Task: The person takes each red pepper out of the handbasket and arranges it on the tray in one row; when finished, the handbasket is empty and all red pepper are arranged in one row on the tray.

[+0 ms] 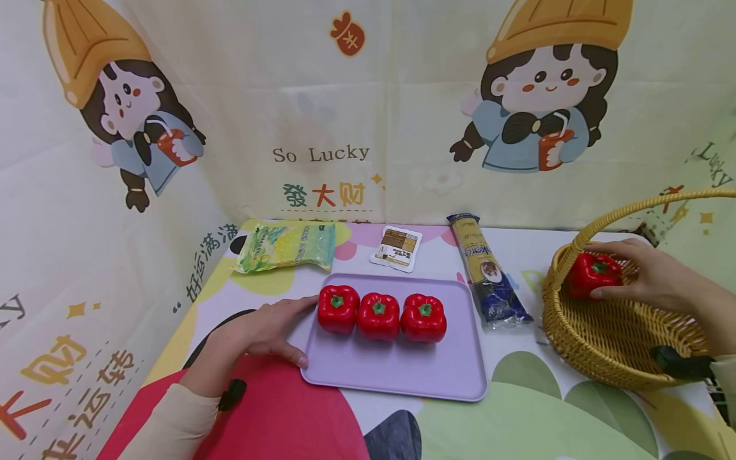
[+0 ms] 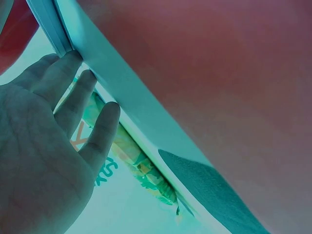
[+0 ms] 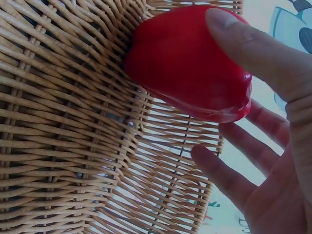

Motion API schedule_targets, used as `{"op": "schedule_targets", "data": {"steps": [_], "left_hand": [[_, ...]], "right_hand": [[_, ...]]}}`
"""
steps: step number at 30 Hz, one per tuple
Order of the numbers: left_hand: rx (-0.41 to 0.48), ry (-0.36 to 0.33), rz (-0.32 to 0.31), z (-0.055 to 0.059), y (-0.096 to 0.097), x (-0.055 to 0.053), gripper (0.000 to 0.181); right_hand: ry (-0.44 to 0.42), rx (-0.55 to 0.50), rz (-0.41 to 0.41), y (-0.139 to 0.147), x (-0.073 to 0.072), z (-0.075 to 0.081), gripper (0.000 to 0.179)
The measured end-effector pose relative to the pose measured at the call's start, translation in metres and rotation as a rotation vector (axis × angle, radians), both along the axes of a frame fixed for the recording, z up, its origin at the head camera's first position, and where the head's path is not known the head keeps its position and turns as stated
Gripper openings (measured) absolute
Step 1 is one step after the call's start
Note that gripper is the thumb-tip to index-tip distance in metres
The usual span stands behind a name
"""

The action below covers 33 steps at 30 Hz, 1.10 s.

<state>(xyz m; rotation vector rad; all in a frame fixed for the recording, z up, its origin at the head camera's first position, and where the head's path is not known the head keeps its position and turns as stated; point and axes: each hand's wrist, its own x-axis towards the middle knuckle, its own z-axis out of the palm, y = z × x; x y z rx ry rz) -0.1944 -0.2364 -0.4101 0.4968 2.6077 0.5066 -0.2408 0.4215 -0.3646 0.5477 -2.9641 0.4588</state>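
Inside the wicker basket (image 1: 627, 332) at the right, a red bell pepper (image 1: 595, 276) is gripped by my right hand (image 1: 655, 275). The right wrist view shows the thumb (image 3: 243, 44) across the pepper's side and the fingers spread behind it, near the woven wall. My left hand (image 1: 267, 329) rests at the left edge of the lilac tray (image 1: 397, 377), thumb and fingers extended along the rim. Three more red bell peppers stand in a row on the tray: left (image 1: 338, 310), middle (image 1: 377, 317) and right (image 1: 423, 319), green stems up.
Behind the tray lie a green-yellow packet (image 1: 287, 247) and a small white-edged pack (image 1: 397, 248). A long blue-and-yellow pasta bag (image 1: 489, 271) lies between tray and basket. The basket's tall handle (image 1: 609, 223) arches over its opening. A printed cloth backdrop (image 1: 391, 128) stands behind the table.
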Motion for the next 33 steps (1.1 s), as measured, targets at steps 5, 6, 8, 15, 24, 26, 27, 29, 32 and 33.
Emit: {"op": "schedule_targets", "data": {"steps": [5, 6, 8, 15, 24, 26, 27, 29, 32, 33], "left_hand": [[0.004, 0.001, -0.006, 0.000, 0.001, 0.000, 0.115], [0.004, 0.001, -0.005, 0.000, 0.001, -0.001, 0.115], [0.003, -0.001, -0.001, 0.000, 0.001, -0.001, 0.115], [0.004, -0.004, 0.004, 0.000, 0.002, -0.001, 0.116], [0.006, -0.003, 0.005, -0.001, 0.001, -0.001, 0.116], [0.000, -0.001, 0.003, -0.001, 0.000, 0.000, 0.116], [-0.002, -0.001, 0.001, -0.001, 0.000, 0.000, 0.116], [-0.006, -0.001, -0.001, 0.000, 0.000, 0.000, 0.116], [-0.009, -0.005, 0.004, 0.000, 0.000, -0.001, 0.116], [-0.009, 0.000, -0.004, 0.001, 0.000, -0.001, 0.117]], "right_hand": [[-0.006, 0.020, 0.004, -0.002, 0.002, 0.002, 0.085], [-0.012, 0.016, 0.008, -0.003, 0.002, 0.002, 0.084], [-0.027, 0.008, 0.016, -0.004, 0.002, 0.004, 0.080], [-0.066, -0.022, -0.001, -0.008, 0.009, 0.010, 0.073], [-0.063, -0.089, -0.013, -0.010, 0.018, 0.016, 0.073], [-0.063, -0.101, -0.008, -0.011, 0.020, 0.016, 0.073], [-0.064, -0.107, -0.012, -0.012, 0.021, 0.016, 0.073], [-0.063, -0.114, -0.017, -0.013, 0.024, 0.016, 0.072], [-0.056, -0.133, -0.018, -0.015, 0.028, 0.017, 0.072], [-0.055, -0.139, -0.022, -0.016, 0.029, 0.018, 0.072]]}}
